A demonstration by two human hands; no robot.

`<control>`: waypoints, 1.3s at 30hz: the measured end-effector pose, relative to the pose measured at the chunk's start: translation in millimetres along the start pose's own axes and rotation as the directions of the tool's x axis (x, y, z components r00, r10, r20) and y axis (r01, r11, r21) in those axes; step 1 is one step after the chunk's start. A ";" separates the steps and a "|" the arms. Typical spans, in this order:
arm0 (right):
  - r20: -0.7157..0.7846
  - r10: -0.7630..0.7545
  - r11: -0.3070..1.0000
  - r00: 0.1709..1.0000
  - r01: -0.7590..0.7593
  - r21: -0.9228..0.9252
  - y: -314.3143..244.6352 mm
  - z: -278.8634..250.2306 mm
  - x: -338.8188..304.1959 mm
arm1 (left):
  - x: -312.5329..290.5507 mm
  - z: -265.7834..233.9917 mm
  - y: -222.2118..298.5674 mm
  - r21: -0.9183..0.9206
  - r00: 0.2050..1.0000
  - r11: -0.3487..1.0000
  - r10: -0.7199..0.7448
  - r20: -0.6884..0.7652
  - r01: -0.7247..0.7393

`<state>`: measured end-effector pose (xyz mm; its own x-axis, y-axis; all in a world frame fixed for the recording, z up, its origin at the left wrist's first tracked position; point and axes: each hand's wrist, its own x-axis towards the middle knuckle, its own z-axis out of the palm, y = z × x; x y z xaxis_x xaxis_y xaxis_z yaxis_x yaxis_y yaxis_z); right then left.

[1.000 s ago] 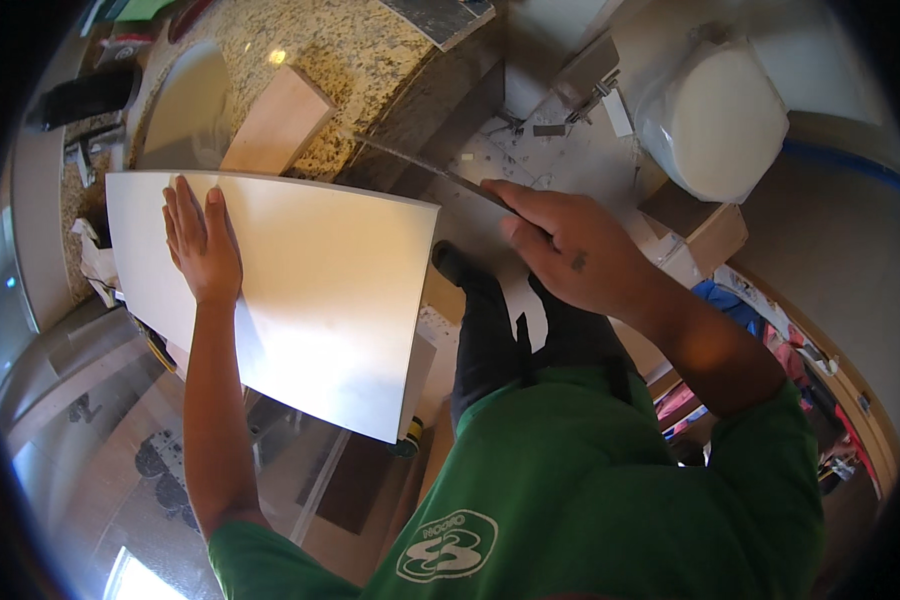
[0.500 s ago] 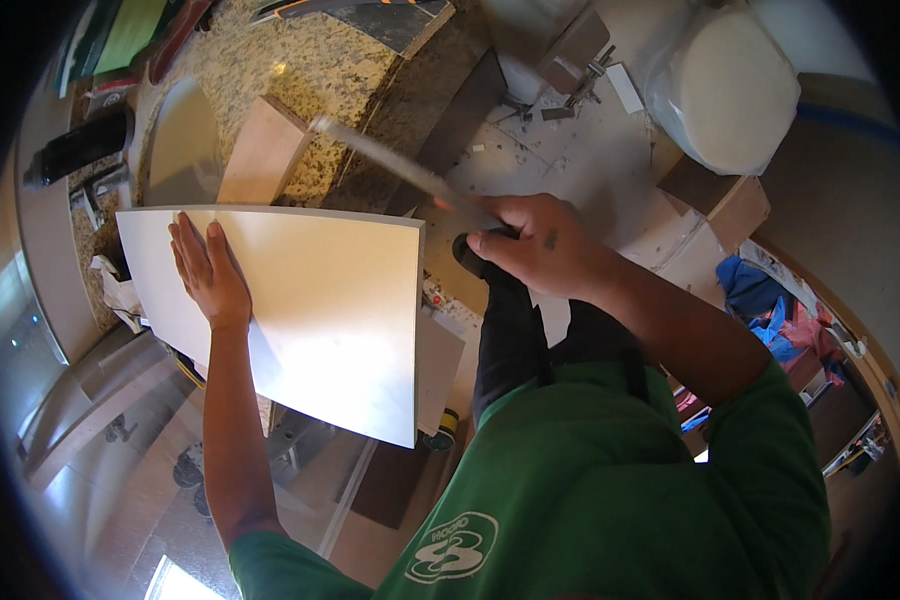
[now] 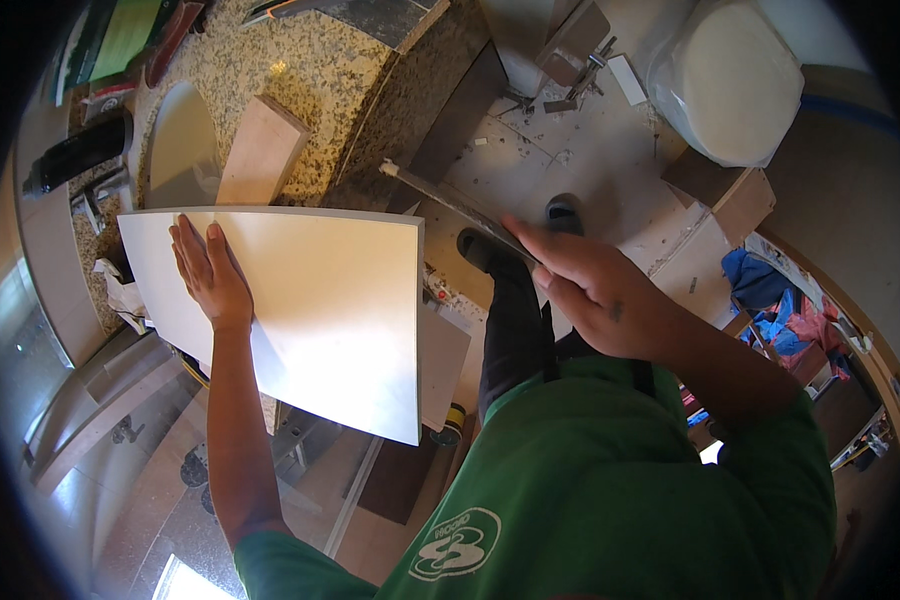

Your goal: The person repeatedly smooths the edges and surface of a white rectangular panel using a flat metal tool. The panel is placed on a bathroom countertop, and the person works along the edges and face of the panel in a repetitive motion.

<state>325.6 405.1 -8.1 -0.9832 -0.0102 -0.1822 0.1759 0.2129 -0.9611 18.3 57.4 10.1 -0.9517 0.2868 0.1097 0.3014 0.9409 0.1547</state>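
A white panel (image 3: 330, 290) with a pale edge lies at the front left, one end over the granite counter. My left hand (image 3: 213, 278) rests flat on it near the far edge, fingers stretched out. In my right hand (image 3: 600, 295) is a long, flat grey file (image 3: 460, 208), gripped at its near end. It slants up and left over the floor, and its narrow tip is in the air, apart from the panel. Part of the grip is hidden by my fingers.
A wood block (image 3: 260, 150) lies on the granite counter (image 3: 335, 85) beyond the panel. A plastic-wrapped toilet (image 3: 730, 90) stands at the far right. Debris dots the floor (image 3: 525, 150). A box (image 3: 725, 190) and blue and red cloths (image 3: 780, 310) are at the right.
My right hand has drawn the file back, to the right and toward my body. My left hand and the panel have barely moved.
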 end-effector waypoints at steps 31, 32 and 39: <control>0.026 -0.020 0.999 0.999 0.021 -0.040 -27.2 -10.6 7.4 | 2.0 1.1 -4.2 0.007 0.999 1.000 -0.009 0.033 0.009; 0.030 -0.036 0.998 0.999 0.038 -0.048 -29.8 -11.5 1.9 | 2.4 1.4 -5.0 0.010 0.999 1.000 -0.009 0.034 0.008; 0.200 0.105 0.975 0.974 -0.061 -0.214 -19.9 2.5 54.7 | 2.4 0.9 -2.3 0.023 0.999 1.000 -0.019 0.030 0.019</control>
<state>268.4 397.9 0.5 -0.9296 -0.1828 -0.3200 0.2214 0.4170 -0.8815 15.3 56.1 9.2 -0.9587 0.2739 0.0770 0.2822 0.9499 0.1345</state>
